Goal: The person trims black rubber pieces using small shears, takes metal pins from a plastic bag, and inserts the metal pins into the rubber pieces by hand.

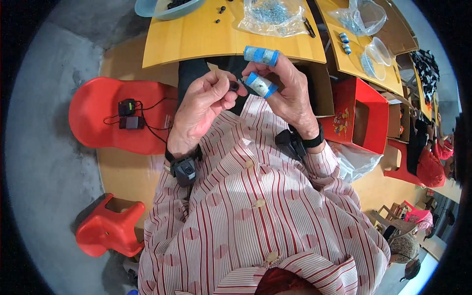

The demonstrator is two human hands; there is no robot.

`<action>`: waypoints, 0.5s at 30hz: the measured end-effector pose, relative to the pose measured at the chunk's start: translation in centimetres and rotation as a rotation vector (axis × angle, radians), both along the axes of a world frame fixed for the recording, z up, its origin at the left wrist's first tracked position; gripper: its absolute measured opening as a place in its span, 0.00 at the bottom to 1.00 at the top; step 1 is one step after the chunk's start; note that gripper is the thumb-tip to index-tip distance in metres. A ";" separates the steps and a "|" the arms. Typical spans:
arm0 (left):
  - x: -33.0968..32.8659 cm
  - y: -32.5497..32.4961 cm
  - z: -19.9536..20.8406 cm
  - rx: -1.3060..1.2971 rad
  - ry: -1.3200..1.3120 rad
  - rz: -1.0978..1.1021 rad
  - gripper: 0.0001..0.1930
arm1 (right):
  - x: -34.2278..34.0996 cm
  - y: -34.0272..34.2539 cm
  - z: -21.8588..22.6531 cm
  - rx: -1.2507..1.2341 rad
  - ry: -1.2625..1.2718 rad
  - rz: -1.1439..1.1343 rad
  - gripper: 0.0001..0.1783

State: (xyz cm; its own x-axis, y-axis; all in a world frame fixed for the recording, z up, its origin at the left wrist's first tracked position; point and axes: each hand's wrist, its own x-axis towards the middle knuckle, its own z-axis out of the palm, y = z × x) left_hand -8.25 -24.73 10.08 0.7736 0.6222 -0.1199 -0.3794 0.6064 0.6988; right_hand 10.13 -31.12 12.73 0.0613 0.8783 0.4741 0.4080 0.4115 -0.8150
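Observation:
My left hand (204, 101) is closed in a pinch round a small dark round part (234, 86), in front of my lap. Close beside it, my right hand (290, 93) has blue and white tape wrapped round its thumb (261, 85) and index finger (261, 55). The taped index finger reaches out apart from the thumb, while another finger bends in near the thumb tip. Something tiny shows at the thumb tip, next to the dark part, too small to name. Both hands are above the near edge of the yellow table (196, 42).
On the table are a clear bag of small metal pieces (273, 14), a bowl of black parts (172, 9) and a black tool (309, 28). A red stool (93, 113) with black devices (130, 115) stands left, a red bin (378, 118) right. Other people sit far right.

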 end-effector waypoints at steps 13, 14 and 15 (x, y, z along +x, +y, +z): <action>-0.3 -0.5 0.6 0.068 0.098 0.028 0.13 | 0.6 -0.2 -0.4 0.026 -0.024 0.007 0.21; -0.3 -0.6 0.6 0.050 0.099 0.034 0.13 | 0.6 -0.4 0.0 -0.020 -0.074 0.022 0.20; -0.2 -0.6 0.5 0.049 0.101 0.033 0.13 | 0.6 -0.4 0.1 -0.021 -0.072 0.021 0.20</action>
State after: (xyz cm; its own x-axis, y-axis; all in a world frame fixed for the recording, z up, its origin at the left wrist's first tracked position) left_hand -8.48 -25.28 10.60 0.7382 0.6541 -0.1649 -0.3249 0.5590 0.7628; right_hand 10.72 -31.49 12.78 0.0093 0.8888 0.4582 0.4577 0.4036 -0.7922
